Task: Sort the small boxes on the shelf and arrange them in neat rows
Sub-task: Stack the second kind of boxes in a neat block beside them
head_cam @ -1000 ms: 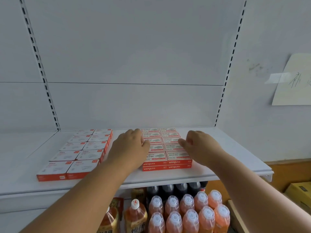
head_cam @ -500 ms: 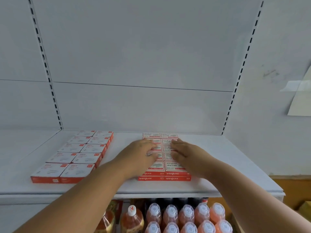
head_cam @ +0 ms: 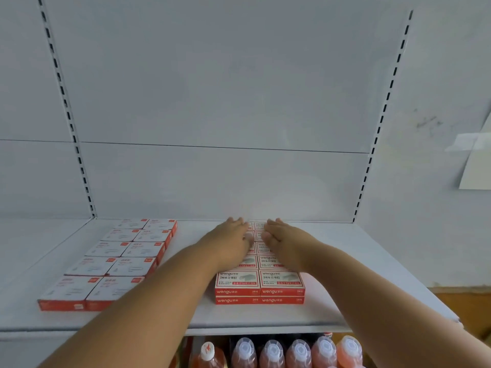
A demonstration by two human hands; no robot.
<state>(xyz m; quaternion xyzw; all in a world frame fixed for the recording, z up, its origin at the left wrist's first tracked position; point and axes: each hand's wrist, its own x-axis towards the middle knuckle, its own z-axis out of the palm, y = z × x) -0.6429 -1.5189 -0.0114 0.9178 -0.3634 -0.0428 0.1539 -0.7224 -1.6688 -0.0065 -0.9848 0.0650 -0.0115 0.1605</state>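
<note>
head view: left hand [head_cam: 229, 239] and right hand [head_cam: 283, 239] lie flat with straight fingers on the red staple boxes [head_cam: 259, 284], two columns seemingly stacked two high at mid-shelf [head_cam: 358, 261]; white-topped boxes [head_cam: 114, 261] sit leftward.

Small red-and-white printed cardboard boxes [head_cam: 259, 284], faintly satiny, sat on a smooth, matt white painted metal shelf [head_cam: 345, 251]. A second group of paler white-topped cardboard boxes [head_cam: 111, 261] looked similarly smooth. The matt grey back panel [head_cam: 212, 102] appeared to be painted metal. Below, glossy translucent plastic bottles with clear caps [head_cam: 297, 351] caught the light.
</note>
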